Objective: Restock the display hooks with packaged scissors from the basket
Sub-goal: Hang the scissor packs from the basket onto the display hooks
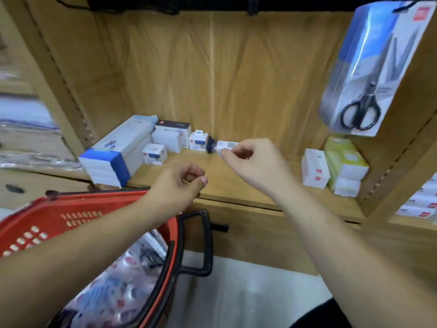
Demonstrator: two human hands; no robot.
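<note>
A packaged pair of black-handled scissors hangs from a hook at the top right, tilted. The red basket with black handles sits at the lower left, and several blurred packages lie inside it. My left hand hovers above the basket's far rim with its fingers loosely curled and nothing in it. My right hand is raised over the wooden shelf, fingers loosely curled, thumb and forefinger close together; I see nothing between them.
Small white boxes and a long white and blue box stand at the back left of the shelf. White and green boxes stand at the right. A black rail runs along the top.
</note>
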